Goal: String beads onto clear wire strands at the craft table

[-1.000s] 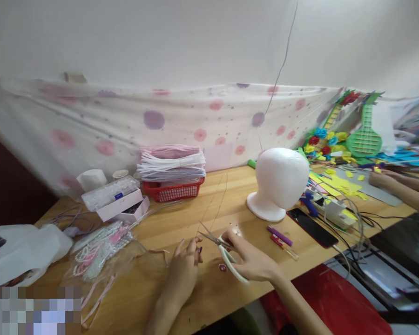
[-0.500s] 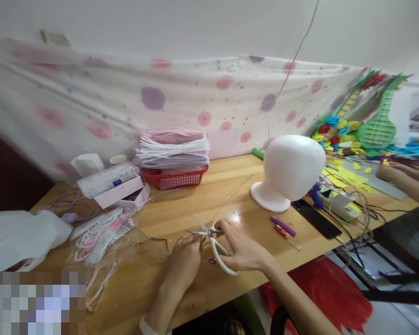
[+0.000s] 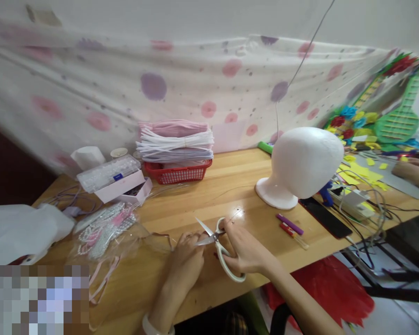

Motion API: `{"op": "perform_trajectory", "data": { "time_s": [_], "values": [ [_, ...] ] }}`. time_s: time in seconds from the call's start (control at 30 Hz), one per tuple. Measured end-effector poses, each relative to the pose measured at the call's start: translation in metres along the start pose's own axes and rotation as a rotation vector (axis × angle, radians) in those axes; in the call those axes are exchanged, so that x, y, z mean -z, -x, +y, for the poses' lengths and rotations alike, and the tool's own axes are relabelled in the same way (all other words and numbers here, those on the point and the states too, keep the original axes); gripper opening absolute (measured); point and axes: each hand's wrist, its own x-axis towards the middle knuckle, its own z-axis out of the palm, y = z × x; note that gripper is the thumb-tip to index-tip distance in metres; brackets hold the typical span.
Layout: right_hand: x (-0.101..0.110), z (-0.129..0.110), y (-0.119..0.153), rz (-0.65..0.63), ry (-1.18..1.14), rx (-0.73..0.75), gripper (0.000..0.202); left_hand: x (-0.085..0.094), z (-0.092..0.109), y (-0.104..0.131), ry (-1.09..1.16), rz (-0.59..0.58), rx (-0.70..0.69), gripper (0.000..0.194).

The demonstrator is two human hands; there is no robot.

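Observation:
My right hand (image 3: 246, 249) holds white-handled scissors (image 3: 214, 237) by their loops, the blades spread apart and pointing left. Just left of them, my left hand (image 3: 188, 256) is closed near the tabletop, one blade lying close by its fingertips. What its fingers grip is too small or hidden to make out. A thin wire (image 3: 234, 188) curves over the wooden table (image 3: 174, 218) beyond the scissors. To the right of my hands stands a white foam head (image 3: 302, 163), with a purple stick (image 3: 289, 224) and a red tube (image 3: 289, 230) in front of it.
A red basket (image 3: 181, 175) holds bundled pink and white stems (image 3: 176, 142). Pink boxes (image 3: 120, 186) and bagged beads (image 3: 106, 230) lie left. Right are a phone (image 3: 326, 218), a power strip (image 3: 352, 204), yellow scraps (image 3: 361, 172) and another person's hand (image 3: 414, 170).
The scissor blades are spread wider and turned more upward to the left. The long thin wire lines beyond them have shifted into a faint curve. The whole view has moved slightly.

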Motion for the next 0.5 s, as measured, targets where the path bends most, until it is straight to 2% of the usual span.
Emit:
{"op": "perform_trajectory", "data": {
  "time_s": [0.1,0.2,0.5],
  "values": [
    [-0.003,0.004,-0.001,-0.001,0.001,-0.074,0.022,-0.003,-0.002,-0.003,-0.003,0.01,0.051,0.041],
    [-0.007,0.009,-0.003,0.0,-0.035,-0.14,0.022,-0.006,-0.004,-0.006,-0.004,0.028,0.079,0.039],
    [-0.019,0.016,-0.005,0.015,-0.114,-0.226,0.022,-0.018,-0.023,0.001,0.043,0.097,0.009,0.025]
  ]
}}
